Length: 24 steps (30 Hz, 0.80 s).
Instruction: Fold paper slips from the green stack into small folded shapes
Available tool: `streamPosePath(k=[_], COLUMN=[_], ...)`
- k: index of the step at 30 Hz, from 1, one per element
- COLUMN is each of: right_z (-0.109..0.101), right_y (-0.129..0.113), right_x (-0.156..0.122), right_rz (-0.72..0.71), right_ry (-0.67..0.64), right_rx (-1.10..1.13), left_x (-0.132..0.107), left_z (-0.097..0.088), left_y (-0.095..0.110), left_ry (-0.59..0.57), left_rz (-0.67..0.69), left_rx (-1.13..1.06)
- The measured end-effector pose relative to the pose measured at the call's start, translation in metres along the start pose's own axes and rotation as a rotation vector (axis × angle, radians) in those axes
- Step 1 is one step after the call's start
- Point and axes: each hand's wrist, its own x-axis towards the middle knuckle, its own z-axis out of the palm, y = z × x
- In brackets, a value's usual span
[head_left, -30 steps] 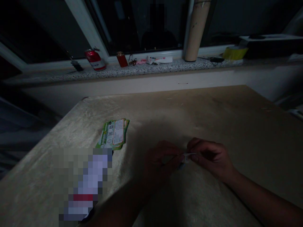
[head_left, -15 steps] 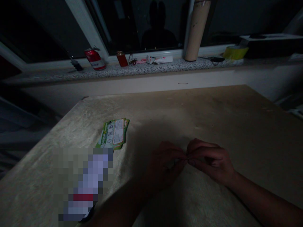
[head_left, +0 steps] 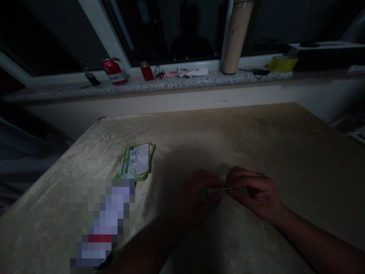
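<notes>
My left hand [head_left: 196,198] and my right hand [head_left: 253,192] meet fingertip to fingertip low over the beige table [head_left: 256,137]. Both pinch a small thin pale slip [head_left: 221,188] between them; the dim light hides what it is. To the left, a short stack of green printed cards [head_left: 137,161] lies flat on the table, a hand's width from my left hand.
A blurred-out white, purple and red object [head_left: 101,224] lies at the front left. The granite window sill [head_left: 176,82] behind carries a tipped red can [head_left: 114,72], a small red cylinder [head_left: 146,71], a cardboard tube [head_left: 236,36] and a yellow tape roll [head_left: 282,63].
The pale slip showed clearly between my fingers a second ago, was covered as the fingertips closed, and now shows again as a thin edge. My hands stayed in place.
</notes>
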Motion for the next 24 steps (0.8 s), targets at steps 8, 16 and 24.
streamPosePath(k=[8,16,24], right_z=[0.0045,0.0049,0.0076], right_y=[0.0018,0.0013,0.0035], right_x=[-0.0020,-0.0009,-0.0055], right_rz=[0.054,0.052,0.017], right_ry=[-0.016,-0.018,0.030], right_rx=[-0.045,-0.038,-0.079], left_x=[0.0007,-0.0006,-0.0013], left_z=[0.0009,-0.0005,0.0042], left_y=[0.0038,0.0048,0.0036], left_ry=[0.051,0.044,0.076], left_rz=[-0.037,-0.089,-0.187], left_rx=[-0.047,-0.060,-0.095])
